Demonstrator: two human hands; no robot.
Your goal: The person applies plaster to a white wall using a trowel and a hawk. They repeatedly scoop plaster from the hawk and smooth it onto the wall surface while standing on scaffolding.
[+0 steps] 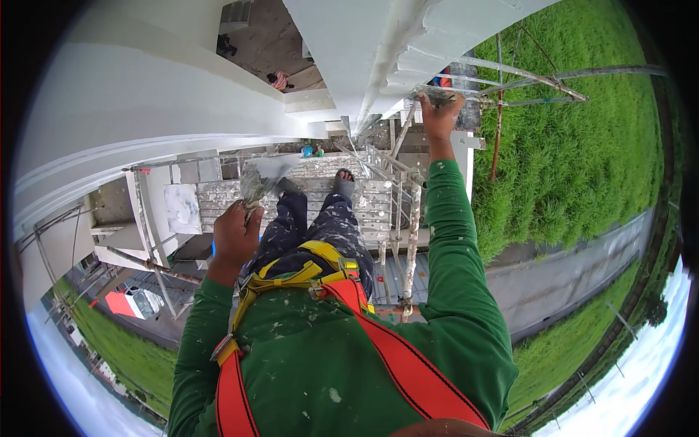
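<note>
My left hand (237,237) is closed round the handle of a putty knife (265,175). Its wide, smeared grey blade flares upward over the plank platform. Stretched far forward, my right hand (441,115) grips a flat grey plastering blade (435,92) at the edge of the white wall (364,44). Its handle is hidden by my fingers, and the blade seems to touch the wall's surface. Wet-looking ridges of white plaster run along that wall near the blade.
I stand on a paint-spattered plank platform (371,204) high up, wearing a red and yellow harness (386,353). Scaffold pipes (412,247) rise close to my right. A white ledge (145,95) lies to the left, and tall grass (575,160) spreads far below.
</note>
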